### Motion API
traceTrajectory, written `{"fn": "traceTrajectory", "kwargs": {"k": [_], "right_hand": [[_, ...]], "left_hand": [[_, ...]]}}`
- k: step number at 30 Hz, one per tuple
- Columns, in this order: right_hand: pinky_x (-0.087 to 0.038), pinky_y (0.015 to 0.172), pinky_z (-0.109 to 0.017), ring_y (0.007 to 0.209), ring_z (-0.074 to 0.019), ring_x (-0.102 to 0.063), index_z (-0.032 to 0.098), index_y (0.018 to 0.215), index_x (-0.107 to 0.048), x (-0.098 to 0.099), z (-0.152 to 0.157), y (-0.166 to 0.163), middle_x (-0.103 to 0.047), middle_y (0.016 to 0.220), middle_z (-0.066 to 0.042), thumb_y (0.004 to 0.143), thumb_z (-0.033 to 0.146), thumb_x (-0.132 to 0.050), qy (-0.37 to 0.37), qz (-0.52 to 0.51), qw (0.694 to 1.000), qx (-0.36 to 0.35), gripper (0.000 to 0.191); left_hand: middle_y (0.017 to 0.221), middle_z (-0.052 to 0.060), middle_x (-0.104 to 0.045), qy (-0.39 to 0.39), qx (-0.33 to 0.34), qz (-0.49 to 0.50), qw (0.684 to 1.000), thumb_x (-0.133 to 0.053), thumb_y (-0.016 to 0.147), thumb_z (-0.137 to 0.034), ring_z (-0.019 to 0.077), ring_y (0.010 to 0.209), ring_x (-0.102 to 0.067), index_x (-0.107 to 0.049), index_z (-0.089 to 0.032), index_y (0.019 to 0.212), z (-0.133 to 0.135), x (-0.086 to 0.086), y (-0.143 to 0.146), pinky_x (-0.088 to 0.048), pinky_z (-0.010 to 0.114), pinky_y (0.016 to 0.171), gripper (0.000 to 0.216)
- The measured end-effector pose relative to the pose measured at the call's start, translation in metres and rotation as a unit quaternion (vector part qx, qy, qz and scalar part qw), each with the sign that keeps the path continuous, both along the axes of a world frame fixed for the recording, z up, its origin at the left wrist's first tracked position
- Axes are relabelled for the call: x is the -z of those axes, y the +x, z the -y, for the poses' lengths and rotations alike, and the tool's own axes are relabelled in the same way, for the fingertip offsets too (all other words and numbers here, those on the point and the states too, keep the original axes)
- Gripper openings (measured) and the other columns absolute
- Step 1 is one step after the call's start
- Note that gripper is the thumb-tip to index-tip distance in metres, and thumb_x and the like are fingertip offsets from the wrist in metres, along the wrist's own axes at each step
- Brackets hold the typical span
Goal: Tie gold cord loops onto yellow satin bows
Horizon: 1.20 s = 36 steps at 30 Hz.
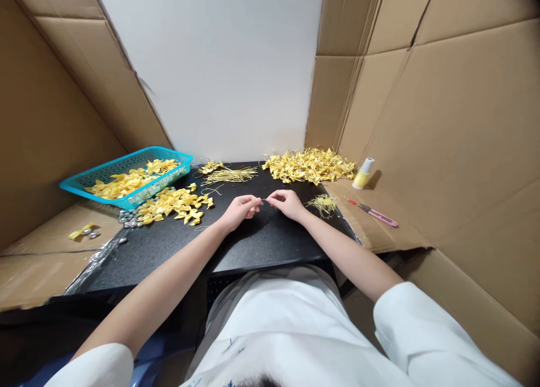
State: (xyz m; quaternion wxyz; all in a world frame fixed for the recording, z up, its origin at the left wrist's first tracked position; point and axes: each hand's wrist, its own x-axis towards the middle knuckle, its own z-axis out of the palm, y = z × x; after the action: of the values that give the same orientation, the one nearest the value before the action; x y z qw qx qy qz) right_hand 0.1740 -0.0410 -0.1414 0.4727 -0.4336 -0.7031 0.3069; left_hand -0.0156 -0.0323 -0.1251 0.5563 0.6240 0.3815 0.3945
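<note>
My left hand [242, 211] and my right hand [288, 203] meet over the middle of the black table [270, 241], both in a fingertip pinch. Between the fingertips runs a short stretch of thin cord [264, 200], too small to make out in detail. Beyond my hands lies a bundle of yellow cords [232, 175]. Loose yellow ribbon bows [179, 203] are spread to the left, near my left forearm. A small heap of yellow thread scraps [323, 205] sits just right of my right hand.
A turquoise basket [139, 198] of yellow bows stands at left, with silver buttons [130, 218] beside it. At the back right is a large pile of corded bows [310, 165]. A thread spool [363, 174] and pink-handled snips [377, 214] rest on cardboard at right. Cardboard walls enclose both sides.
</note>
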Motion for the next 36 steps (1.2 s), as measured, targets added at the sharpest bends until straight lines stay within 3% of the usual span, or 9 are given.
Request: {"fn": "traceTrajectory", "kwargs": {"k": [5, 9, 12, 16, 20, 24, 28, 32, 36], "right_hand": [[-0.038, 0.064, -0.026, 0.06, -0.0113, -0.05, 0.016, 0.069, -0.069, -0.002, 0.01, -0.006, -0.062, 0.067, 0.0, 0.076, 0.02, -0.066, 0.057, 0.064, 0.996, -0.015, 0.008], [-0.033, 0.074, -0.029, 0.067, -0.012, -0.055, 0.018, 0.072, -0.068, -0.007, 0.018, -0.009, -0.065, 0.073, 0.0, 0.081, 0.018, -0.065, 0.156, 0.201, 0.966, -0.039, 0.009], [-0.031, 0.076, -0.03, 0.073, -0.0135, -0.057, 0.019, 0.076, -0.067, -0.01, 0.02, -0.009, -0.067, 0.078, -0.001, 0.085, 0.02, -0.062, 0.187, 0.249, 0.95, -0.037, 0.01], [-0.03, 0.076, -0.03, 0.073, -0.0147, -0.056, 0.019, 0.079, -0.065, -0.013, 0.022, -0.006, -0.065, 0.076, -0.002, 0.088, 0.02, -0.057, 0.186, 0.245, 0.951, 0.02, 0.012], [-0.029, 0.076, -0.031, 0.075, -0.0156, -0.055, 0.019, 0.078, -0.064, -0.016, 0.022, -0.005, -0.064, 0.076, -0.002, 0.087, 0.019, -0.057, 0.188, 0.252, 0.949, 0.039, 0.011], [-0.033, 0.074, -0.03, 0.07, -0.0137, -0.052, 0.018, 0.075, -0.063, -0.013, 0.019, -0.006, -0.063, 0.075, -0.001, 0.086, 0.021, -0.059, 0.159, 0.191, 0.968, 0.029, 0.012], [-0.039, 0.066, -0.026, 0.067, -0.0122, -0.049, 0.018, 0.085, -0.063, -0.008, 0.011, -0.004, -0.063, 0.081, -0.001, 0.081, 0.027, -0.062, 0.058, 0.067, 0.996, -0.014, 0.01], [-0.04, 0.066, -0.026, 0.07, -0.0115, -0.049, 0.017, 0.085, -0.06, -0.003, 0.005, -0.002, -0.062, 0.083, 0.0, 0.077, 0.032, -0.065, 0.003, 0.039, 0.996, -0.083, 0.018], [-0.04, 0.065, -0.025, 0.068, -0.011, -0.048, 0.017, 0.08, -0.058, -0.001, 0.004, -0.002, -0.059, 0.078, 0.002, 0.076, 0.034, -0.066, -0.012, 0.027, 0.995, -0.091, 0.019]], "left_hand": [[0.072, 0.006, -0.064, -0.044, -0.013, 0.057, 0.997, -0.072, 0.061, -0.048, 0.0015, 0.044, -0.025, -0.065, -0.014, 0.075, -0.008, -0.002, -0.002, -0.02, 0.017, 0.039, 0.038], [0.085, 0.012, -0.07, -0.05, -0.028, 0.06, 0.997, -0.075, 0.059, -0.046, 0.0008, 0.044, -0.023, -0.069, -0.013, 0.077, -0.007, -0.001, -0.003, -0.017, 0.018, 0.038, 0.038], [0.071, 0.007, -0.069, -0.035, -0.042, 0.038, 0.998, -0.08, 0.057, -0.043, 0.0018, 0.043, -0.027, -0.074, -0.012, 0.08, -0.002, 0.0, -0.002, -0.018, 0.019, 0.039, 0.039], [0.04, -0.004, -0.048, 0.018, -0.049, -0.032, 0.998, -0.082, 0.057, -0.042, 0.0042, 0.04, -0.03, -0.078, -0.012, 0.079, 0.004, 0.0, -0.003, -0.019, 0.019, 0.04, 0.037], [0.044, -0.002, -0.053, 0.111, -0.013, -0.139, 0.984, -0.075, 0.063, -0.047, 0.006, 0.041, -0.035, -0.078, -0.013, 0.078, 0.007, 0.0, -0.002, -0.025, 0.02, 0.041, 0.037], [0.048, -0.001, -0.055, 0.104, 0.001, -0.124, 0.987, -0.075, 0.064, -0.047, 0.0058, 0.042, -0.037, -0.076, -0.012, 0.071, 0.007, 0.002, 0.0, -0.027, 0.02, 0.042, 0.035], [0.049, -0.002, -0.051, 0.066, -0.007, -0.052, 0.996, -0.073, 0.065, -0.046, 0.0049, 0.043, -0.036, -0.071, -0.012, 0.07, 0.007, 0.002, 0.001, -0.027, 0.019, 0.043, 0.034], [0.045, -0.005, -0.044, 0.055, -0.009, -0.041, 0.998, -0.071, 0.065, -0.045, 0.0051, 0.042, -0.036, -0.066, -0.013, 0.068, 0.006, 0.002, 0.001, -0.027, 0.019, 0.044, 0.032], [0.046, -0.005, -0.045, 0.056, -0.002, -0.039, 0.998, -0.067, 0.066, -0.042, 0.006, 0.043, -0.038, -0.063, -0.015, 0.066, 0.005, 0.003, 0.002, -0.028, 0.02, 0.046, 0.028]]}}
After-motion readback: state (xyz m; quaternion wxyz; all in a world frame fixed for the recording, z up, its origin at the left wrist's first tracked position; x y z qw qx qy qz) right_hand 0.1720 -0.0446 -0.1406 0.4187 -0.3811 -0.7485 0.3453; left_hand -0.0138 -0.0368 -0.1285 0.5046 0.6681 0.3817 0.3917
